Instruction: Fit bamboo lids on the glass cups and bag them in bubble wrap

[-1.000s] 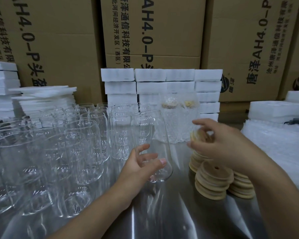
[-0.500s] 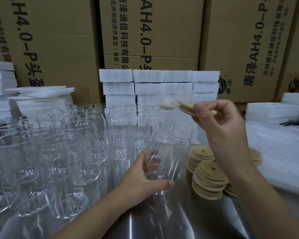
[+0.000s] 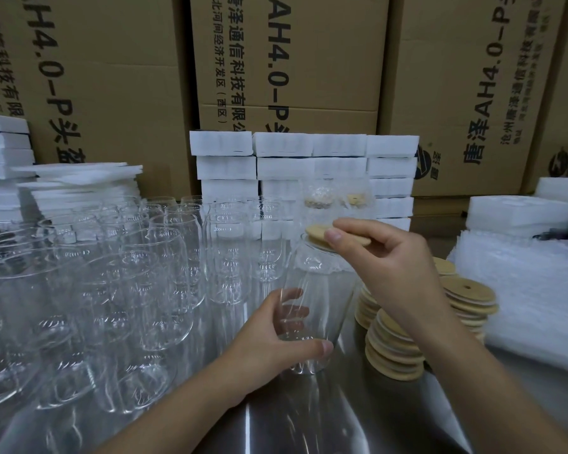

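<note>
My left hand (image 3: 269,342) grips the lower part of a clear glass cup (image 3: 318,290) held just above the steel table, a little tilted. My right hand (image 3: 384,257) pinches a round bamboo lid (image 3: 318,232) and holds it on the cup's mouth. Stacks of bamboo lids (image 3: 394,348) stand to the right of the cup, partly behind my right wrist. Behind the cup stand two cups wrapped in bubble wrap (image 3: 335,201) with lids on. A pile of bubble wrap bags (image 3: 532,290) lies at the right.
Several bare glass cups (image 3: 112,283) crowd the left half of the table. White foam blocks (image 3: 305,165) are stacked at the back, more foam sheets (image 3: 79,185) at the far left and right. Cardboard boxes (image 3: 286,60) form the back wall. Bare steel table (image 3: 309,421) lies in front.
My left hand lifted the cup off the table and brought it nearer. My right hand took a lid off the stacks, raised it, then lowered it onto the cup's mouth.
</note>
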